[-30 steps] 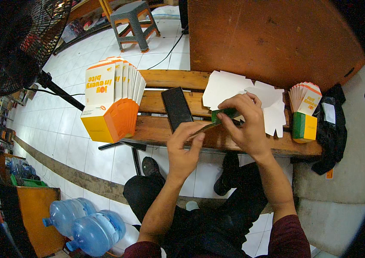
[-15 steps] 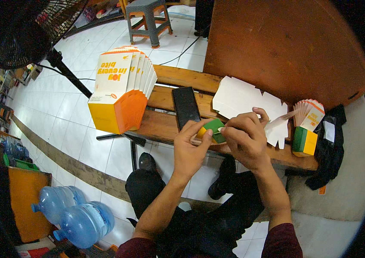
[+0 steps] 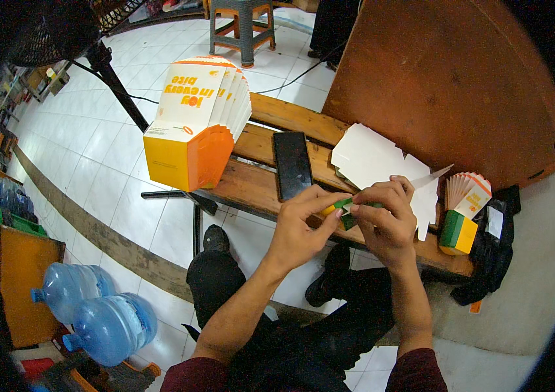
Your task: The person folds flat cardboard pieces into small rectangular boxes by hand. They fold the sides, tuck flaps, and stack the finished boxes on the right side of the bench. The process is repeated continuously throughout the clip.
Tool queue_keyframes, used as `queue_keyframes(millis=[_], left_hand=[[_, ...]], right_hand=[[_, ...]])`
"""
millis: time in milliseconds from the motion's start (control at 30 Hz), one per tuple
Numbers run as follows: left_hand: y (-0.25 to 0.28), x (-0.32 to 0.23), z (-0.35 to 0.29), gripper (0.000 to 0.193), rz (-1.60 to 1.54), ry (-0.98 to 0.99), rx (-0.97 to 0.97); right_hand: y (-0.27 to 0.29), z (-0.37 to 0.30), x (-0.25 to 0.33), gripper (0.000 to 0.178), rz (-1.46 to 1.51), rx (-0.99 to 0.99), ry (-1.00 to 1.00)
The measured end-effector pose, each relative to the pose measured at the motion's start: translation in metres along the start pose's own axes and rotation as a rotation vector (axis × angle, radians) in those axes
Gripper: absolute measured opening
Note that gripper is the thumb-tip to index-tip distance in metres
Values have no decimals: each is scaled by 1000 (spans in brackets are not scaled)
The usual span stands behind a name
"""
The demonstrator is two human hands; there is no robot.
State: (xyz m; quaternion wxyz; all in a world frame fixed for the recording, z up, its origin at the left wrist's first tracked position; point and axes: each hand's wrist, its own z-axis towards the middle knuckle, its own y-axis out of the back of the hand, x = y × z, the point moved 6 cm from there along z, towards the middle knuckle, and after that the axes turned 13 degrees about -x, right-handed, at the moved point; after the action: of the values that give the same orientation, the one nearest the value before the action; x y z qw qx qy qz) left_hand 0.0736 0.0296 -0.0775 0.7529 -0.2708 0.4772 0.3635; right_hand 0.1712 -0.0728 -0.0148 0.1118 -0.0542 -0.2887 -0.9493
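A small green and yellow cardboard box (image 3: 349,221) is held between my two hands above the front edge of the bench. My left hand (image 3: 296,230) pinches its yellow side between thumb and fingers. Against the green part, where a white inner edge shows, the fingertips of my right hand (image 3: 387,219) are pressed together. A thin pale strip (image 3: 436,175) sticks out behind the right hand; whether that hand grips it cannot be made out. Just beyond lie flat white cardboard blanks (image 3: 372,151), notched along their edges. My fingers cover most of the box.
On the wooden bench (image 3: 245,189) stand nested orange-and-white boxes (image 3: 189,124), a black phone (image 3: 292,165) and small nested green-yellow boxes (image 3: 458,232). Black plastic (image 3: 487,261) hangs at the right end. Blue water jugs (image 3: 114,326) lie lower left. A brown board (image 3: 447,85) rises behind.
Both hands have shifted slightly right and stay on the small box, now more covered by the fingers. The right fingers have drawn closer to the left thumb. The view has shifted slightly.
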Motion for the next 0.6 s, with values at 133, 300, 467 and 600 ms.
queue_keyframes(millis=[133,300,467,600], left_hand=[[1,-2,-2,25,15,-40,50],[-6,3,-5,23,-25,31,3],[-14,-1,-4,24,28,-37,-10],[-19,-3,-9,25,52,-28,27]], right_hand=[[4,6,-3,19,107,43,-153],[9,10,-1,19,51,58,-241],[18,8,-3,21,-45,102,-297],[21,8,-5,17,-62,109,-292]])
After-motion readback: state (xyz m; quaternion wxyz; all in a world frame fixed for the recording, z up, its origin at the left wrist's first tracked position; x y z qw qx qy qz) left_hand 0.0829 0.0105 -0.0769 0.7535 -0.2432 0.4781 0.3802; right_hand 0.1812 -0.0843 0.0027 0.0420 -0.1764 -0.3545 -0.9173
